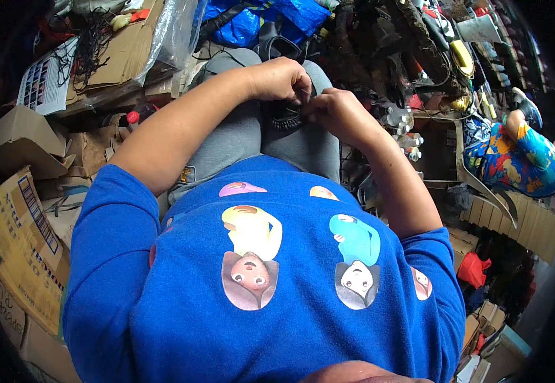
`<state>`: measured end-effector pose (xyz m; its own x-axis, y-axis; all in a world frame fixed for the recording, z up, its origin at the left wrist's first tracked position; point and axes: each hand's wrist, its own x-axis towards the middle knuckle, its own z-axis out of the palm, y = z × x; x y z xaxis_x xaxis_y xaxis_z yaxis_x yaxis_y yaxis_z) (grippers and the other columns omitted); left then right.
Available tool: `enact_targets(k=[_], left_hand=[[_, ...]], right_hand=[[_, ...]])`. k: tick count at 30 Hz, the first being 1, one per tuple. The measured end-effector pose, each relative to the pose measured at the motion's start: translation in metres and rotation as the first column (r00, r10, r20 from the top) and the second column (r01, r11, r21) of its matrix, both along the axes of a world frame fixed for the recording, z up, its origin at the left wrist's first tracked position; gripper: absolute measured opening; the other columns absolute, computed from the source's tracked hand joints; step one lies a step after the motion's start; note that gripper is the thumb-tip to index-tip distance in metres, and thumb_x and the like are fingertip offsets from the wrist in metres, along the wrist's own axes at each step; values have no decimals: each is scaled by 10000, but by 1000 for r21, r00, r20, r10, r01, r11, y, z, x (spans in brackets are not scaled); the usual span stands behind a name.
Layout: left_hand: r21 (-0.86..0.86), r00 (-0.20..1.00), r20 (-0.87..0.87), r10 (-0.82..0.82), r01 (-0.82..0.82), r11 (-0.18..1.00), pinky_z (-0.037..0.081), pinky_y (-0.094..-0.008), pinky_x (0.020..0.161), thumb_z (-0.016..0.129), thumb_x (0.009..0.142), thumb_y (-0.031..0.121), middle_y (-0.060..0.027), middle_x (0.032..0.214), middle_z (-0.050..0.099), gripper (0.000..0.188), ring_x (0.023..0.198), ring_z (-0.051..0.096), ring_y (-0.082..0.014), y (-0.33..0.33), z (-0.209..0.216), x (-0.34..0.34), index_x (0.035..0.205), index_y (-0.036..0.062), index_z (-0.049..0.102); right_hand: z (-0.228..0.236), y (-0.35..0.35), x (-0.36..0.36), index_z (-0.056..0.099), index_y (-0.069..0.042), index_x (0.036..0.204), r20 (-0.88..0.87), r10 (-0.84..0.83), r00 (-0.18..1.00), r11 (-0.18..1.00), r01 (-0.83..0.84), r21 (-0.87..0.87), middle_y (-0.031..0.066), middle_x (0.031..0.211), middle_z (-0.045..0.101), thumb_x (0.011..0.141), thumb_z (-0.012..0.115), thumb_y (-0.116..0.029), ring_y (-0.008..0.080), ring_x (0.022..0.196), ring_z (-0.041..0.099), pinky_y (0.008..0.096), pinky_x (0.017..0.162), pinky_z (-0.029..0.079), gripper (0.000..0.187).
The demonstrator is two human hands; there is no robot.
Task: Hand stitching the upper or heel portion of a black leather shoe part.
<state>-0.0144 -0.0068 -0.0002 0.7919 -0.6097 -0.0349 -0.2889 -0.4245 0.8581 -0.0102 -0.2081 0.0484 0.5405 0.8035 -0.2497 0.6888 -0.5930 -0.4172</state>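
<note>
My left hand [282,80] is over my lap, its fingers curled down in a pinch. Facing it, my right hand [342,113] is also closed, fingertips pressed together close to the left ones. Between and just under them lies a dark object with a ridged, toothed-looking rim [285,123], resting between my grey-trousered thighs. Its kind is unclear, and my fingers hide part of it. Whatever small thing each pinch holds is too small or covered to make out. Beyond my knees sits a black looped thing [277,48], possibly a strap or footwear.
Cardboard [127,54] with tangled black cords is stacked at the left, above an open carton [25,143]. A blue plastic bag [300,19] lies ahead. Several clear bottles [408,137] stand right of my knees. At the far right is another person in multicoloured clothing [520,159].
</note>
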Motion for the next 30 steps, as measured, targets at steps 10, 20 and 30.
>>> enact_targets(k=[10,20,30], left_hand=[[-74,931,255,260,-250,965,476,-343,764,745,671,104,-75,914,546,165,881,578,-252,-10,-9,-20,817,80,669],[421,880,18,475,-437,795,468,-371,729,613,853,281,-146,816,605,276,801,597,-256,95,45,-97,893,9,641],[-913,587,-266,-765,-409,4,460,-387,851,486,937,338,-144,856,643,333,900,611,-260,115,-38,-8,851,31,582]], right_hand=[[-15,-5,-3,664,-10,906,-364,-253,896,933,325,152,34,783,653,790,699,-136,90,731,596,254,696,475,175],[21,-138,-8,608,-75,898,-814,394,428,168,837,521,-18,677,450,916,537,-266,118,673,478,364,769,432,205],[-48,-132,-63,628,3,801,104,-412,905,898,423,-124,72,574,553,901,582,-281,143,584,556,342,596,444,305]])
